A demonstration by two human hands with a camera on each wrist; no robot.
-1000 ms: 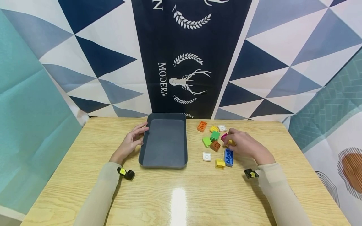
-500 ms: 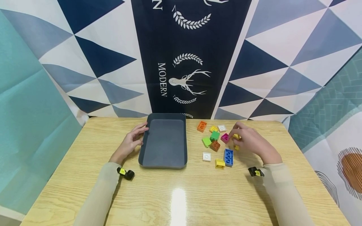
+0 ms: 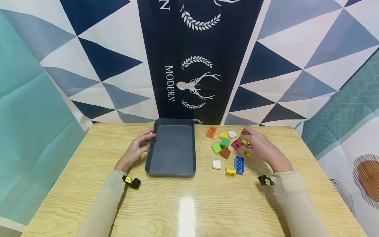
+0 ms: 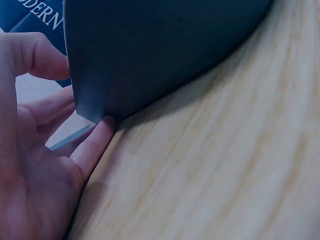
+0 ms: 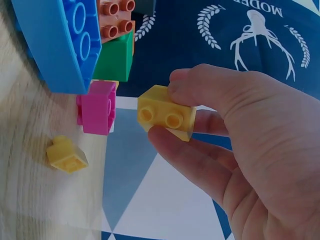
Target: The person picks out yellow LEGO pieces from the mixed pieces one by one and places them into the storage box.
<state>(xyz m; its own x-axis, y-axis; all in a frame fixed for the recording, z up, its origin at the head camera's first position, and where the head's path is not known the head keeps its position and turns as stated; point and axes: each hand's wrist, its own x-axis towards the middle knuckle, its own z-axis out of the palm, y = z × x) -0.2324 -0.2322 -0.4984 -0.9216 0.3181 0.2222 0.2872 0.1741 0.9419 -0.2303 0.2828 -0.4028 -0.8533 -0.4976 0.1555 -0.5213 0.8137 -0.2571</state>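
Note:
My right hand (image 3: 259,148) pinches a yellow two-stud brick (image 5: 162,112) between thumb and fingertips, raised off the table as the right wrist view shows. Beside it on the table are a magenta brick (image 5: 98,107) and a smaller yellow piece (image 5: 67,155). A large blue brick (image 3: 239,165) lies just in front of the hand. My left hand (image 3: 137,149) touches the left side of a dark grey tray (image 3: 171,173), its fingers loosely extended at the rim. In the left wrist view, fingertips meet the tray's outer wall (image 4: 150,55).
Left of my right hand lie green (image 3: 225,142), lime (image 3: 216,149), brown (image 3: 225,152) and orange bricks (image 3: 211,132). White square pieces lie at the back (image 3: 232,134) and front (image 3: 216,164). Other yellow pieces sit behind (image 3: 223,135) and in front (image 3: 230,171). A patterned cloth backs the table.
My right hand moved right and away from the magenta brick, uncovering it, then came slightly back left with the yellow brick. The left hand and tray have stayed put.

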